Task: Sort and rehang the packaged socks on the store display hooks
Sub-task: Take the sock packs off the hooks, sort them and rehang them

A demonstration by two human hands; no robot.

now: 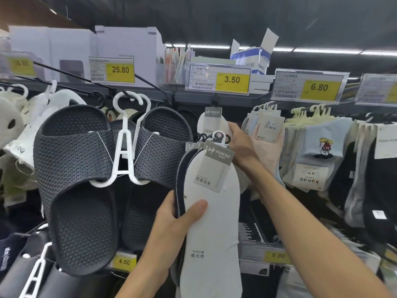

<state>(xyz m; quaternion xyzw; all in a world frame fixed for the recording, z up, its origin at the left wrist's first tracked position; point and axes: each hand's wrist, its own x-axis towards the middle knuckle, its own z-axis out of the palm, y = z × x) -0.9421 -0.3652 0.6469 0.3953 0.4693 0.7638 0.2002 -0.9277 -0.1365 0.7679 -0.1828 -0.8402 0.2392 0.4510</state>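
Observation:
My left hand (171, 220) grips a stack of packaged no-show socks (212, 224), white in front and dark behind, thumb across the front pack. Their grey KUN'AO header cards and small hangers (218, 136) sit at the top of the stack. My right hand (240, 143) reaches behind the stack's top and holds a white sock pack (211, 123) that hangs on the display hook under the 3.50 price tag (232, 80). The hook itself is mostly hidden.
Black mesh slippers (86, 168) on a white hanger hang at left. Pink, blue, grey and black sock packs (315, 147) fill hooks at right. Price rails run above and below, with boxes on the top shelf (86, 50).

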